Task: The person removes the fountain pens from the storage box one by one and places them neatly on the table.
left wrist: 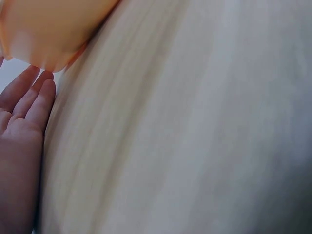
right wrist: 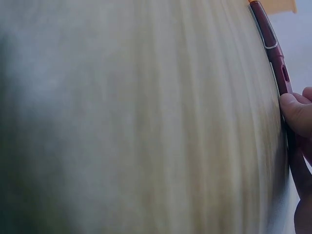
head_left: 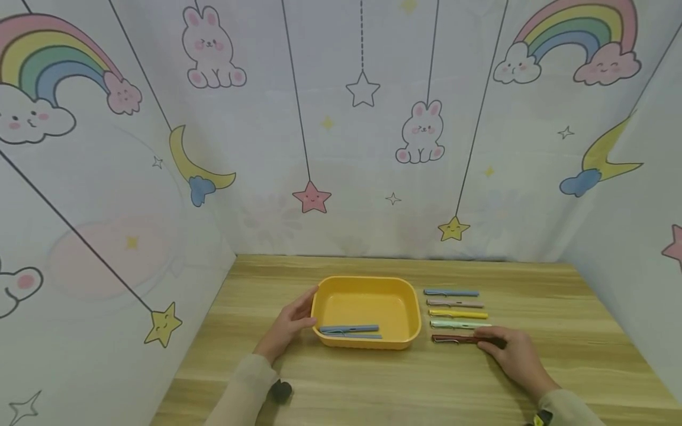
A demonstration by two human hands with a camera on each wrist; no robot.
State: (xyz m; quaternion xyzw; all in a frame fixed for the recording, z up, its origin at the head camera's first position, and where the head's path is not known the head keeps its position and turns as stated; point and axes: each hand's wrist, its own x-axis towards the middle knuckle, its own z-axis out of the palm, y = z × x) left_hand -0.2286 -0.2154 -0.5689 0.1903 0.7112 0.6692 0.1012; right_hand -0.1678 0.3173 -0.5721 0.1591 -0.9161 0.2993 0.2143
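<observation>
A yellow tray [head_left: 366, 284] stands on the table, with two blue pens [head_left: 351, 328] lying along its near wall. My left hand [head_left: 288, 325] touches the tray's left side; in the left wrist view its fingers [left wrist: 41, 100] are fairly straight against the tray wall. On the right, my right hand [head_left: 514, 352] pinches the rear end of a dark red fountain pen [head_left: 453, 339] between thumb and fingers. That pen lies at or close over the table, its clip end towards the tray. In the right wrist view the thumb [right wrist: 295, 112] presses on the pen's barrel.
Beyond the dark red pen lie a mint green pen [head_left: 455, 325], a yellow pen [head_left: 458, 314], a pinkish-grey pen [head_left: 455, 303] and a blue pen [head_left: 453, 293], in a column right of the tray. Patterned curtains [head_left: 367, 142] enclose the wooden table [head_left: 373, 384] at the back and sides.
</observation>
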